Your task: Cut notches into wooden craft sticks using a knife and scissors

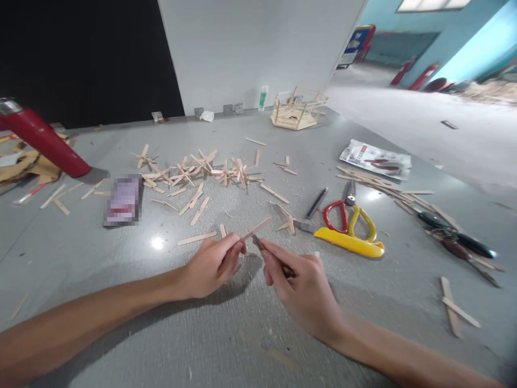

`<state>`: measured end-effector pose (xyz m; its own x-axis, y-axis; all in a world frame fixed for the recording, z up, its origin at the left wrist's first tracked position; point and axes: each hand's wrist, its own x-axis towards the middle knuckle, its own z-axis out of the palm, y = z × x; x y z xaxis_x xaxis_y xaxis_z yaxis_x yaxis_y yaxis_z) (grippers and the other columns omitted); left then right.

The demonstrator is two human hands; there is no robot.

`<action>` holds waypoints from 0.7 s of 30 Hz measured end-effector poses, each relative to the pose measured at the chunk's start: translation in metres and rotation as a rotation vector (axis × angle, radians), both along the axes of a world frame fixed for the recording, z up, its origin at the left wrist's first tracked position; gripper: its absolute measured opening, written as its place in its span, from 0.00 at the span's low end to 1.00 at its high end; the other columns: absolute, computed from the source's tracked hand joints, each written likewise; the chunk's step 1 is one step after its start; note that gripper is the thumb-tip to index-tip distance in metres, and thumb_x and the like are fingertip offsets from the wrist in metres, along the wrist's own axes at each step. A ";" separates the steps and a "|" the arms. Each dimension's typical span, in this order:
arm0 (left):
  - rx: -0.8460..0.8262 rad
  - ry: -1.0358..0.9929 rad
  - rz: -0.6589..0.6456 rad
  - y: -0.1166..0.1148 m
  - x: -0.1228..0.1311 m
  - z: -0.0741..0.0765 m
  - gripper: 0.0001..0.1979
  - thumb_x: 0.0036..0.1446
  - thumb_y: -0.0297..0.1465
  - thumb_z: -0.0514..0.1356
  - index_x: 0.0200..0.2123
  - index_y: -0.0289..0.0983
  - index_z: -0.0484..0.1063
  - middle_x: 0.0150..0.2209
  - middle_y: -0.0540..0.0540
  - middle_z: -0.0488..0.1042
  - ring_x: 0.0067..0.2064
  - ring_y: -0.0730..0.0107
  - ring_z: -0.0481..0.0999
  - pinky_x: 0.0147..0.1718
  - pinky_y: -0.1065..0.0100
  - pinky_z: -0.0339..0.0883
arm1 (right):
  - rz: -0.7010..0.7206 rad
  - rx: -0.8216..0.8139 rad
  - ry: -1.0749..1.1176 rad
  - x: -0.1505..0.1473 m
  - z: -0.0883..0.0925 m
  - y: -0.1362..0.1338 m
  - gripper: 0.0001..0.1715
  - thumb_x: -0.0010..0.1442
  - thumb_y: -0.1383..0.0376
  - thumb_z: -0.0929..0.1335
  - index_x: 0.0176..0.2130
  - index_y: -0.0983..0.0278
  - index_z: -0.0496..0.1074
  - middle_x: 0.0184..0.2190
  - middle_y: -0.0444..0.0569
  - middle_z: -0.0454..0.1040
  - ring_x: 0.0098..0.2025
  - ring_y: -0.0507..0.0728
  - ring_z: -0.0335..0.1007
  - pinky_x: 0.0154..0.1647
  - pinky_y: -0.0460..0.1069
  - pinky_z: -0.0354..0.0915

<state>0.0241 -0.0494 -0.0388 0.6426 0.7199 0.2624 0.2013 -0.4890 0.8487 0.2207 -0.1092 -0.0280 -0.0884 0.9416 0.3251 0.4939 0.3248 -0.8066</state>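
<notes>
Bright, even light fell from overhead on the grey textured tabletop (242,334), leaving small white glare spots (157,242). Soft shadows lay beneath the bare left hand (214,264) and bare right hand (301,288). The centre was sharp, with the thin pale wooden stick (255,228) and slim dark tool (258,243) crisp. Towards the edges the wide lens smeared the dark-handled tools (456,237) and bowed the red metal cylinder (44,143). The high window (432,4) was blown out.

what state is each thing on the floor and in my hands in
left hand, pinching a popsicle stick
right hand, gripping a dark tool, tip near the stick
yellow utility knife, lying flat, blade out
scissors, lying flat, blades shut
hexagonal stick frame, upright
glue bottle, standing upright
</notes>
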 end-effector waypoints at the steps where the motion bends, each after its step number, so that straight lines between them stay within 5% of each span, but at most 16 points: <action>1: 0.004 0.000 -0.002 0.000 0.000 0.000 0.13 0.75 0.34 0.46 0.37 0.38 0.63 0.21 0.56 0.64 0.19 0.77 0.61 0.21 0.74 0.55 | -0.002 0.000 -0.002 0.000 0.000 0.000 0.17 0.71 0.66 0.63 0.36 0.65 0.78 0.17 0.38 0.63 0.18 0.47 0.54 0.20 0.43 0.56; 7: 0.016 -0.001 0.032 -0.001 0.000 0.001 0.14 0.76 0.34 0.45 0.37 0.38 0.62 0.20 0.56 0.63 0.19 0.76 0.63 0.22 0.74 0.58 | 0.003 0.025 -0.015 0.000 0.000 -0.002 0.16 0.71 0.67 0.63 0.42 0.68 0.79 0.17 0.37 0.61 0.18 0.48 0.52 0.19 0.44 0.54; 21: 0.160 0.082 0.029 -0.003 -0.003 -0.010 0.13 0.75 0.34 0.46 0.37 0.39 0.63 0.23 0.56 0.65 0.22 0.75 0.62 0.24 0.72 0.57 | 0.067 -0.210 0.151 -0.007 0.003 -0.004 0.21 0.72 0.64 0.61 0.29 0.64 0.73 0.16 0.37 0.60 0.18 0.48 0.52 0.20 0.45 0.53</action>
